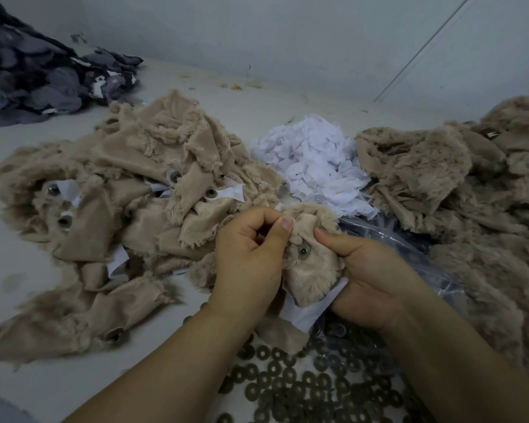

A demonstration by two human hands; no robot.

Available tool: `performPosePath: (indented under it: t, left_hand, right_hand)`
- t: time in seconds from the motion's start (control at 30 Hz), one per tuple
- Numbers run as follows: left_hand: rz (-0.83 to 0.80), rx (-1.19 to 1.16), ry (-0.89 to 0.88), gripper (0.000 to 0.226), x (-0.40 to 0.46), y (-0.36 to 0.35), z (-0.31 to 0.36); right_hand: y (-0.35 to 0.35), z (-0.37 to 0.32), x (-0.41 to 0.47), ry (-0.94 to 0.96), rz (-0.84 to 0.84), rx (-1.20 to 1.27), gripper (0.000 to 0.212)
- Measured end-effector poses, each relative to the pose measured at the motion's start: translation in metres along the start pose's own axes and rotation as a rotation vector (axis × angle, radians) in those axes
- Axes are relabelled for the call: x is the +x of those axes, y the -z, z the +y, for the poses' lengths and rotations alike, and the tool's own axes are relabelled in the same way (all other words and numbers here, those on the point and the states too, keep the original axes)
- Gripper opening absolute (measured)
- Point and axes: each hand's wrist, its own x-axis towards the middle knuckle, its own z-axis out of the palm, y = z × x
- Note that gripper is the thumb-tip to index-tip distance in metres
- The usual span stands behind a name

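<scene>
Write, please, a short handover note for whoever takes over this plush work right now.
The left hand pinches the top edge of the plush piece. The right hand grips the same piece from the other side, thumb on top. A round fitting sits in its middle.
Done, it seems: the left pile, whose pieces show such fittings.
Probably left: the right pile, where none shows plainly.
Loose rings lie by the forearms; paper scraps lie behind the hands.
</scene>
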Motion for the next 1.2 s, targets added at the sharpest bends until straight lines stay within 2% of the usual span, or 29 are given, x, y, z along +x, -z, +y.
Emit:
performPosePath:
  t: [0.23, 0.43, 0.7, 0.9, 1.07, 1.2]
  left_hand:
    - [-0.054, 0.117, -0.194, 0.014, -0.0022, 0.0012, 0.003]
    - [-0.07, 0.213, -0.301, 0.016, -0.0045, 0.0006, 0.0064]
    - [0.017, 0.179, -0.199, 0.018, -0.0055, -0.0004, 0.0031]
    - [-0.071, 0.121, -0.071, 0.027, -0.004, 0.0012, 0.0039]
    - [-0.037, 0.132, -0.069, 0.035, -0.0016, 0.0029, 0.0005]
    - [-0.012, 0.032, -0.045, 0.035, -0.0017, 0.0016, 0.0013]
  right_hand:
    - [0.0018, -0.0062, -0.0029, 0.006, 0.055, -0.109, 0.037]
    - [0.0002, -0.0044, -0.0032, 0.048, 0.071, -0.088, 0.04]
    - [0.0016, -0.0033, -0.0036, 0.063, 0.092, -0.101, 0.038]
    - [0.0019, 0.0, -0.0046, 0.093, 0.054, -0.136, 0.042]
    - [0.0026, 0.0, -0.0028, 0.131, 0.088, -0.166, 0.041]
    - [0.0016, 0.0012, -0.0006, 0.205, 0.12, -0.17, 0.037]
